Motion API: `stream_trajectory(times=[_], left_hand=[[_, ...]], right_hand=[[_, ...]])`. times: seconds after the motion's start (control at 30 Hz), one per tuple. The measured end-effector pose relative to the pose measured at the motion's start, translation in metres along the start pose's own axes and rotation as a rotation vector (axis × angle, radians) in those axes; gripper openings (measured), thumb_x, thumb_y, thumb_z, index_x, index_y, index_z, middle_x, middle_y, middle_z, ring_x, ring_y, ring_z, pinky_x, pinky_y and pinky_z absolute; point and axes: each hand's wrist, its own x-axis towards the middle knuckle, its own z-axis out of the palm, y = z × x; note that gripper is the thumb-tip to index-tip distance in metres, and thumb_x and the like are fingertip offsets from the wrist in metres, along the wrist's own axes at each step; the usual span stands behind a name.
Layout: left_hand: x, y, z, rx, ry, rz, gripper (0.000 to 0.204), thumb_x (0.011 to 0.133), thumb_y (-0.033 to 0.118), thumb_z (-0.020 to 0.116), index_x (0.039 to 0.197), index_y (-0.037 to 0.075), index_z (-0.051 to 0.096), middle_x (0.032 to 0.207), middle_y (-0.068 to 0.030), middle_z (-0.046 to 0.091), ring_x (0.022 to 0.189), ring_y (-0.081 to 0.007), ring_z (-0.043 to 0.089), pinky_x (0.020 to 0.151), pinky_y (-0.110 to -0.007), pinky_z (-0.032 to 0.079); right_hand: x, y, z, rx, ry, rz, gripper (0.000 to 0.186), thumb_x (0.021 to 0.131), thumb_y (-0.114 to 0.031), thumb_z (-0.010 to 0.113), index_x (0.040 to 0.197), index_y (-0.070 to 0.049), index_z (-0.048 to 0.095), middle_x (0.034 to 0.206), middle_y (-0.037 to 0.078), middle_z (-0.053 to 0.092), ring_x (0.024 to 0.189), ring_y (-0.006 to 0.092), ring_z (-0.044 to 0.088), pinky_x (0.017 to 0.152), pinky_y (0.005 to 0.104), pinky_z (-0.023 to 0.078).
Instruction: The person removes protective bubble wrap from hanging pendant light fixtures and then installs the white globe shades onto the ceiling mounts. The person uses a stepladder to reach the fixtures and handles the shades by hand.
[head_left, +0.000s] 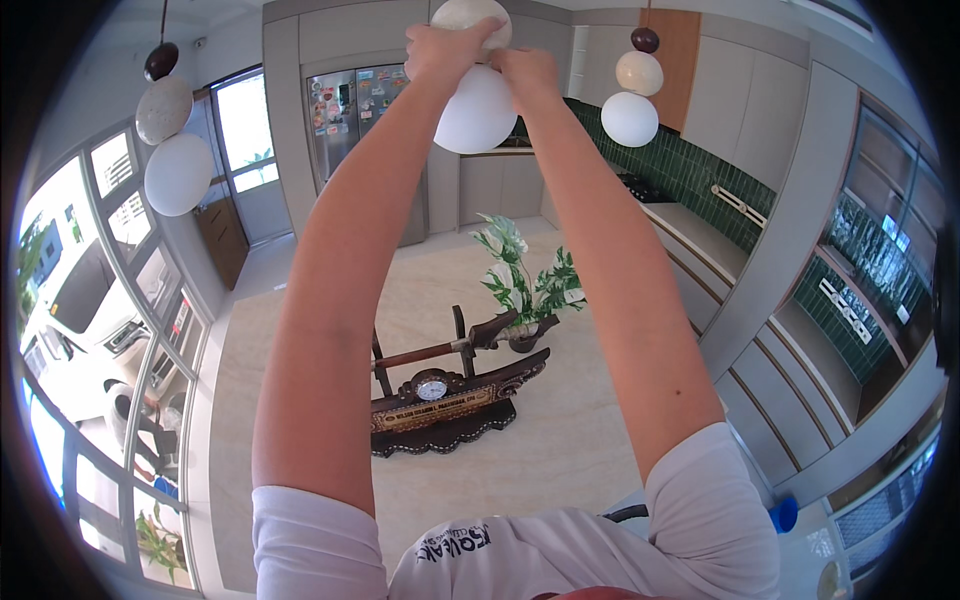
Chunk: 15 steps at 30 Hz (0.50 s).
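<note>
Head view: pendant lamp (pixel 476 124) hangs between raised hands, long axis vertical. Left hand (pixel 447 52) higher, curled round cream ball (pixel 466 13); right hand (pixel 527 74) lower, fingers folded at joint above globe (pixel 475 104) (grip hidden, cannot tell). Ball stone-like, rounded; globe smooth, white. Beneath: pale table (pixel 440 487), dark carved stand (pixel 440 437), leafy plant (pixel 503 243).

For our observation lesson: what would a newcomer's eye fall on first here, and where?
The person's left grip and right grip, raised to the hanging lamp at top centre, catch the eye first. Below, at centre, a dark carved stand with a clock sits on the pale table, a leafy plant behind it.
</note>
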Motion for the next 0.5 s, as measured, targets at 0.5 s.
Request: stream_trajectory(times=[0.5], left_hand=[[0.0,-0.007,-0.015,-0.241,-0.132,0.029,0.1,0.056,0.047,0.075,0.12,-0.012,0.026,0.107,-0.0259,0.048,0.088,-0.0305,0.059,0.068,-0.038,0.052]], right_hand=[[0.023,0.018,-0.023,-0.079,-0.362,-0.202,0.011,0.074,-0.01,0.055,0.078,-0.001,0.058,0.076,0.004,0.057,0.076,0.0135,0.054,0.075,0.0245,0.041]])
